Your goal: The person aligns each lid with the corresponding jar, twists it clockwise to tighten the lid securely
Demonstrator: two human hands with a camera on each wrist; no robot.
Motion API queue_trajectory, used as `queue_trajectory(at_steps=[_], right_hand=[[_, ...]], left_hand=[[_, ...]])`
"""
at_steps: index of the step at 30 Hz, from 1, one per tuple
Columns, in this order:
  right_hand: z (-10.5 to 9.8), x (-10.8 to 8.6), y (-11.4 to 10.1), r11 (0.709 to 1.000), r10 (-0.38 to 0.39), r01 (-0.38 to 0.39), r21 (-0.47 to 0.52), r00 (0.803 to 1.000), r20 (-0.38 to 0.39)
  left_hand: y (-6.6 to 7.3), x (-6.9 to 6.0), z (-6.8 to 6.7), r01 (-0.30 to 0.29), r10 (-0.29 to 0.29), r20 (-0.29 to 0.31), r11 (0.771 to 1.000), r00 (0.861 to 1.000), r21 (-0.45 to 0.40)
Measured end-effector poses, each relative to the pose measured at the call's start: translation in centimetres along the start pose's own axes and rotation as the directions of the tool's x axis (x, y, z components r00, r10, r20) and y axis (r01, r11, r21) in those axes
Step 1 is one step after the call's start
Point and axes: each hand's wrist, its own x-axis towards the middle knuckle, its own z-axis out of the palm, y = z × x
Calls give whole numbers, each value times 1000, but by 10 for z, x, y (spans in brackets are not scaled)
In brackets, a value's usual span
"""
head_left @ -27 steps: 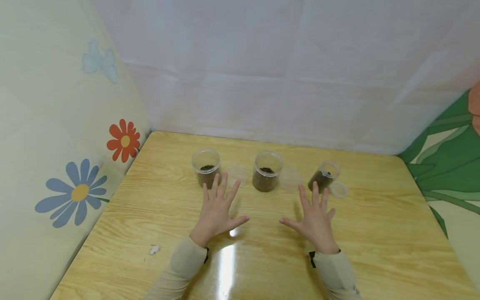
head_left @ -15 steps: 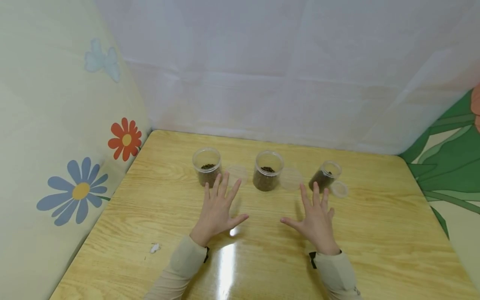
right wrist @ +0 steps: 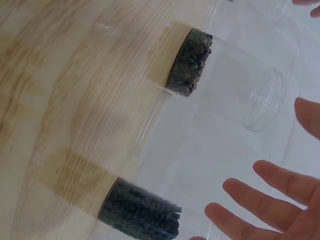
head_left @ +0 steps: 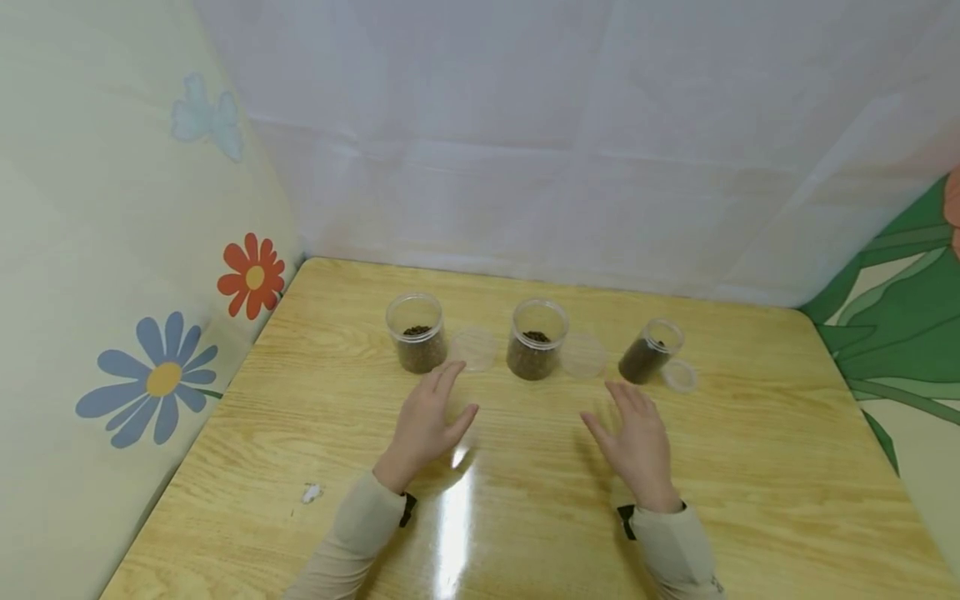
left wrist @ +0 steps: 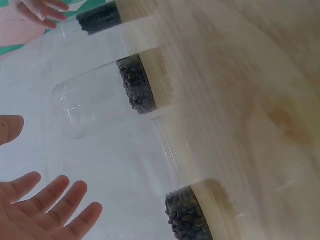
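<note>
Three clear jars stand uncovered in a row on the wooden table, each partly filled with dark beans. My left hand (head_left: 422, 421) hovers in front of the left jar (head_left: 422, 350), fingers loosely extended and thumb apart, holding nothing. Between the left jar and the middle jar (head_left: 533, 354) lies a clear round lid (head_left: 474, 349). A second clear lid (head_left: 583, 356) is to the right of the middle jar. My right hand (head_left: 639, 442), also holding nothing, is in front of the narrower right jar (head_left: 644, 360). Beside that jar lies a small lid (head_left: 680, 376).
The wooden table (head_left: 525, 517) reaches back to a white cloth backdrop (head_left: 480, 167). A wall with painted flowers (head_left: 161, 379) borders the left side. A small white patch (head_left: 311, 493) marks the tabletop at the left front.
Both hands have drawn back slightly from the jars, and their widely spread fingers have come closer together and relaxed. The jars and lids stay in place.
</note>
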Motion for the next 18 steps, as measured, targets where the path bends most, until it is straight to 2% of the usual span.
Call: queue_trajectory(at_steps=[5, 10, 13, 18], right_hand=[[1, -1, 1, 1000, 5, -4, 29, 999, -41], [2, -2, 1, 997, 11, -5, 83, 997, -77], [2, -3, 1, 994, 13, -3, 108, 996, -90], [3, -3, 0, 993, 0, 11, 114, 995, -97]], left_hand=[[-3, -4, -3, 76, -87, -60, 984, 994, -161], [-6, -8, -7, 121, -165, -119, 943, 979, -309], [-9, -9, -9, 189, -257, -117, 892, 959, -411], [-16, -10, -15, 350, -429, -47, 791, 902, -503]])
